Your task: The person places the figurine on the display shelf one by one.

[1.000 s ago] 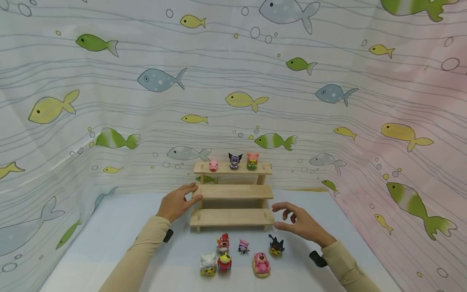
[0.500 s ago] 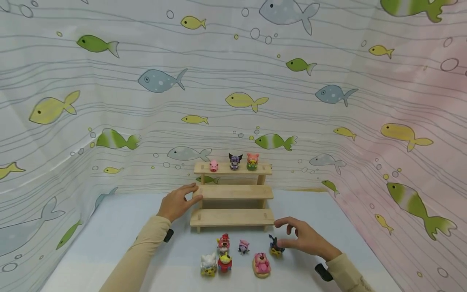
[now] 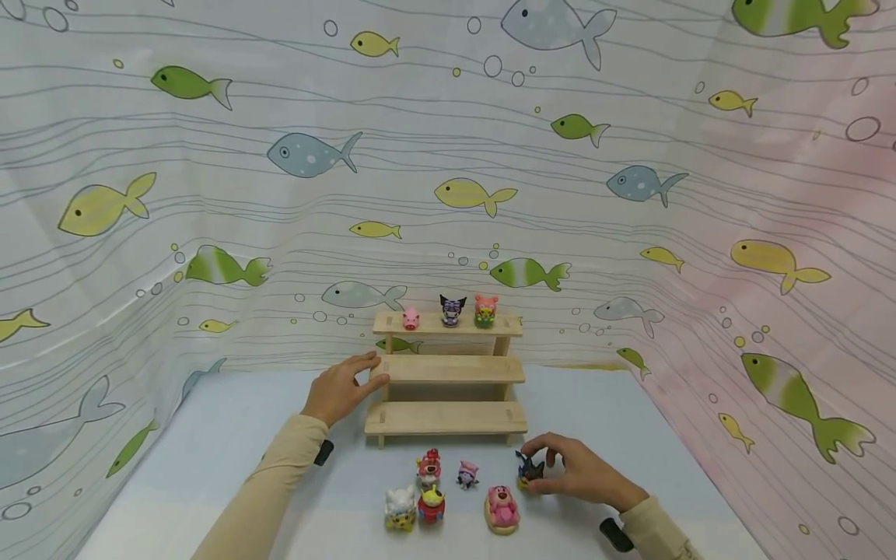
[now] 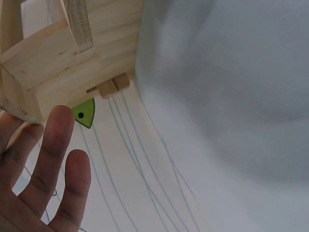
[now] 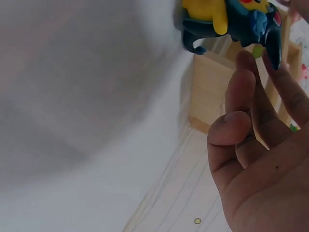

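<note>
A three-tier wooden display stand (image 3: 448,418) stands mid-table in the head view. At the left end of its middle shelf is my left hand (image 3: 341,389), gripping the board's end with thumb in front and fingers behind. In the left wrist view, the ring and little fingers extend beside the wood. My right hand (image 3: 577,473) pinches a dark-eared figurine (image 3: 530,470) between thumb and index finger, low at the table. The right wrist view shows this figurine (image 5: 246,21) as dark teal and yellow with a curled tail; the thumb is mostly out of frame.
A pink pig figurine (image 3: 411,319), a black-purple figurine (image 3: 452,311) and a pink-green figurine (image 3: 484,311) stand on the top shelf. Before the stand are a pink bear (image 3: 502,509), a white figurine (image 3: 400,508), a red-green figurine (image 3: 432,505) and others.
My right hand has moved down and left from the stand's right end to the dark-eared figurine and closed its thumb and index finger on it. The left hand has stayed put.
</note>
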The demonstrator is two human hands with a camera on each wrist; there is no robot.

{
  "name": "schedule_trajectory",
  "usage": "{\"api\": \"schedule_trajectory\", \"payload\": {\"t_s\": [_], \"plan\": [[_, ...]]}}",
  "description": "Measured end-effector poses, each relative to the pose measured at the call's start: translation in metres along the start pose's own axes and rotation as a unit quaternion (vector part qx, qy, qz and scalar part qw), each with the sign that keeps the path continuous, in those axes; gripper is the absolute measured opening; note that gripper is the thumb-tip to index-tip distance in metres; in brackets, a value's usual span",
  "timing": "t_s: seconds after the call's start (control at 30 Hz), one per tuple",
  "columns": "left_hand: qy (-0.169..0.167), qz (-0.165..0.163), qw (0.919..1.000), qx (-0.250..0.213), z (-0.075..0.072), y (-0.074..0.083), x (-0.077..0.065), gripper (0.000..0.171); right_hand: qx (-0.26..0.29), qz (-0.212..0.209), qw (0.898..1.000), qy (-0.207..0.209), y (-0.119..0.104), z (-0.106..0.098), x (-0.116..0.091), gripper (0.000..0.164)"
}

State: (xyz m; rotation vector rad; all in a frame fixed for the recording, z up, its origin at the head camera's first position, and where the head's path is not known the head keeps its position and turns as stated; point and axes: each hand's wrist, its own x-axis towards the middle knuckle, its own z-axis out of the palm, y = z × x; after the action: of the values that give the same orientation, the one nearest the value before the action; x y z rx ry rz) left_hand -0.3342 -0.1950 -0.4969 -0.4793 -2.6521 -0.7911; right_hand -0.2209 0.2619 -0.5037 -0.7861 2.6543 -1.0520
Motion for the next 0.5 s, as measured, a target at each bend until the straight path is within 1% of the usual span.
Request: {"api": "schedule_trajectory", "payload": {"t_s": [0.3, 0.5], "plan": [[-0.012, -0.008, 0.9999, -0.003, 0.0005, -0.0018, -0.0001, 0.057, -0.01, 0.01, 1.0, 0.008, 0.0006, 0.0046, -0.0035, 0.051], [-0.008, -0.003, 1.0, -0.004, -0.0001, -0.0019, -0.0012, 0.059, 0.001, -0.002, 1.0, 0.014, 0.0011, 0.0059, -0.003, 0.047]]}}
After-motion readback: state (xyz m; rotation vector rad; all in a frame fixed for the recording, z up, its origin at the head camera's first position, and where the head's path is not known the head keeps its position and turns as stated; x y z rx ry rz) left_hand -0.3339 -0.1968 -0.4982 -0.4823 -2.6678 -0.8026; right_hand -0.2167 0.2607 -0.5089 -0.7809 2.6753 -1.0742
